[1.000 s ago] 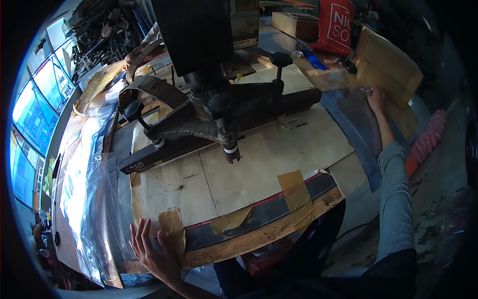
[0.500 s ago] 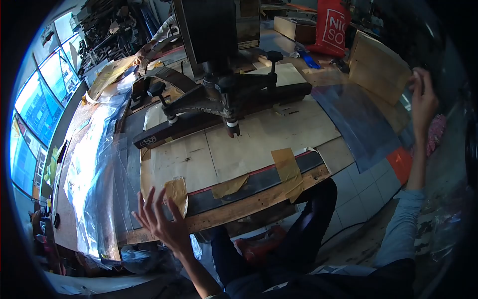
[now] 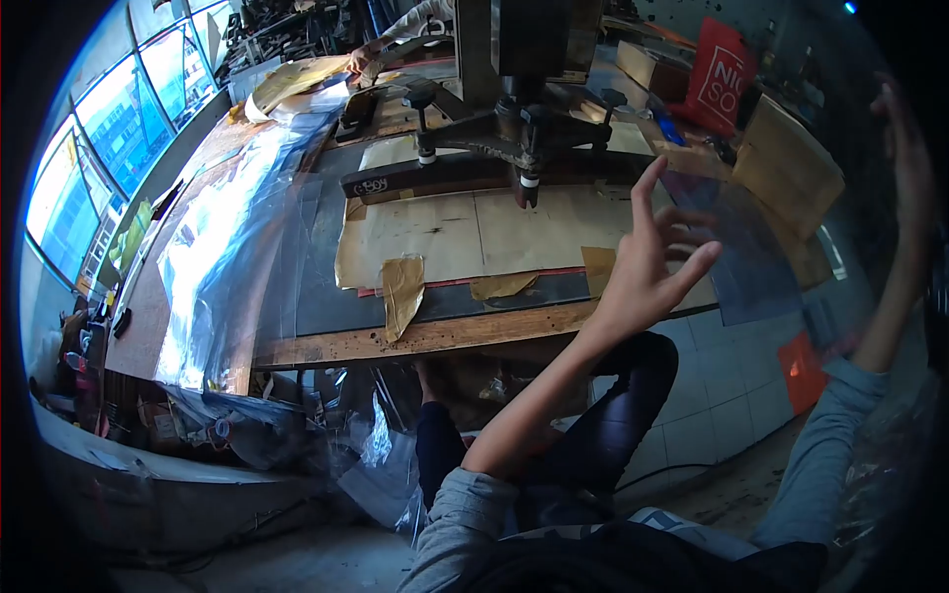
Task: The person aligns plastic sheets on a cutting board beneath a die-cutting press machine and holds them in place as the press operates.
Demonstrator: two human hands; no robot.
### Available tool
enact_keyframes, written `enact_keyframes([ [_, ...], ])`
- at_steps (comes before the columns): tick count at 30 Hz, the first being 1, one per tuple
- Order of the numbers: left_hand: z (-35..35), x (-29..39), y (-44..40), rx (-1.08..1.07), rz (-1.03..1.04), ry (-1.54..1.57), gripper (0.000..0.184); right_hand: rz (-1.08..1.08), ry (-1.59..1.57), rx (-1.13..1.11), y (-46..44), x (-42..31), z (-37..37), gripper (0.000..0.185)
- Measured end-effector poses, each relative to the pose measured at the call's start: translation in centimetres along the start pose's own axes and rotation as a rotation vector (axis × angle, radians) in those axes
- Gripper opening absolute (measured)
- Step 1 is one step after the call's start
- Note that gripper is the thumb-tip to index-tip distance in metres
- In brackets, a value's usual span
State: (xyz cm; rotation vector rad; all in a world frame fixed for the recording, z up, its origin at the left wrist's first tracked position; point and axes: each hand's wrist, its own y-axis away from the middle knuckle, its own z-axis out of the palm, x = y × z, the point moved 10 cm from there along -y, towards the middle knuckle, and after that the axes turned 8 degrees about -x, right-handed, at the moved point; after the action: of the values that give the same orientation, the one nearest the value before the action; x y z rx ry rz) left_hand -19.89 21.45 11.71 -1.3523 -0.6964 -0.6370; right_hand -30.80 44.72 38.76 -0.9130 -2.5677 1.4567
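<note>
My left hand (image 3: 652,259) is raised over the front right of the press table, its index finger stretched up and the other fingers loosely spread. It holds nothing, and behind it lies a translucent bluish plastic sheet (image 3: 746,282). Out at the dark right edge, my right hand (image 3: 902,163) is lifted, its fingers stretched upward and slightly blurred; I see nothing in it. Ahead of me, a dark press head (image 3: 519,138) with a long bar (image 3: 445,175) stands over a pale board (image 3: 425,237). Brown tape (image 3: 402,296) holds the board's front edge.
Clear plastic film (image 3: 222,247) covers the table's left side. A red bag (image 3: 719,74) and a cardboard piece (image 3: 788,163) are at the back right. Another person's hand (image 3: 364,57) touches yellowish sheets (image 3: 297,84) at the far left. An orange piece (image 3: 803,371) is near the tiled floor.
My left hand has moved from the table's front left across to the right and up. My right hand has gone higher and further right. The camera view has shifted left.
</note>
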Motion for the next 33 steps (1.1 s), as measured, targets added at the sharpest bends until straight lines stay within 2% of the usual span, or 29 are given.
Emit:
enact_keyframes([
  [1, -0.7, 0.4, 1.3, 0.010, -0.090, 0.089, 0.087, -0.075, -0.076, 0.067, 0.6, 0.9, 2.4, 0.032],
  [2, -1.2, 0.6, 3.0, 0.017, -0.181, 0.176, 0.083, 0.072, 0.022, -0.014, 1.7, 1.5, 5.4, 0.028],
  [3, -2.7, 1.5, 5.2, 0.157, -0.200, 0.120, 0.078, 0.053, -0.049, -0.049, 3.3, 1.2, 8.5, 0.028],
  [4, -4.4, 1.2, 7.7, 0.262, -0.204, 0.049, 0.081, 0.015, -0.041, -0.108, 5.3, 0.4, 11.8, 0.032],
  [5, -6.1, 1.6, 10.1, 0.359, -0.236, -0.019, 0.081, 0.149, -0.107, -0.229, 7.6, 0.4, 15.6, 0.042],
  [7, -10.0, 2.4, 14.7, 0.520, -0.310, -0.126, 0.079, 0.241, -0.211, -0.457, 12.9, -0.3, 22.5, 0.054],
  [9, -13.6, 3.0, 17.6, 0.604, -0.396, -0.240, 0.072, -0.035, -0.300, -0.507, 17.6, -3.1, 27.1, 0.061],
  [10, -15.1, 3.4, 18.5, 0.621, -0.442, -0.315, 0.068, -0.018, -0.206, -0.578, 19.9, -3.8, 28.8, 0.060],
  [12, -17.4, 4.5, 19.2, 0.568, -0.460, -0.596, 0.060, -0.049, -0.063, -0.670, 22.8, -6.0, 30.3, 0.057],
  [14, -18.8, 4.4, 19.3, 0.611, -0.547, -0.544, 0.061, -0.139, 0.038, -0.710, 24.6, -8.3, 30.9, 0.057],
  [17, -18.8, 4.9, 17.4, 0.529, -0.682, -0.729, 0.058, -0.077, 0.038, -0.795, 26.5, -9.6, 32.0, 0.062],
  [20, -18.6, 5.6, 16.8, 0.310, -0.690, -1.340, 0.057, -0.080, 0.108, -0.791, 26.9, -9.4, 31.4, 0.067],
  [21, -18.8, 5.1, 17.7, 0.311, -0.829, -1.258, 0.051, -0.076, 0.122, -0.792, 27.0, -9.4, 31.1, 0.067],
  [24, -15.7, 6.3, 17.1, 0.169, -0.652, -1.619, 0.044, -0.079, 0.161, -0.794, 27.4, -9.3, 30.6, 0.067],
  [25, -15.2, 6.0, 17.1, 0.130, -0.720, -1.623, 0.045, -0.084, 0.174, -0.792, 27.7, -9.3, 30.6, 0.068],
  [28, -13.9, 4.1, 17.3, -0.010, -0.667, -1.626, 0.049, -0.101, 0.195, -0.764, 27.7, -9.3, 30.8, 0.069],
  [33, -14.9, 3.0, 15.2, -0.030, -0.636, -1.701, 0.049, -0.104, 0.217, -0.728, 26.5, -8.7, 32.2, 0.070],
])
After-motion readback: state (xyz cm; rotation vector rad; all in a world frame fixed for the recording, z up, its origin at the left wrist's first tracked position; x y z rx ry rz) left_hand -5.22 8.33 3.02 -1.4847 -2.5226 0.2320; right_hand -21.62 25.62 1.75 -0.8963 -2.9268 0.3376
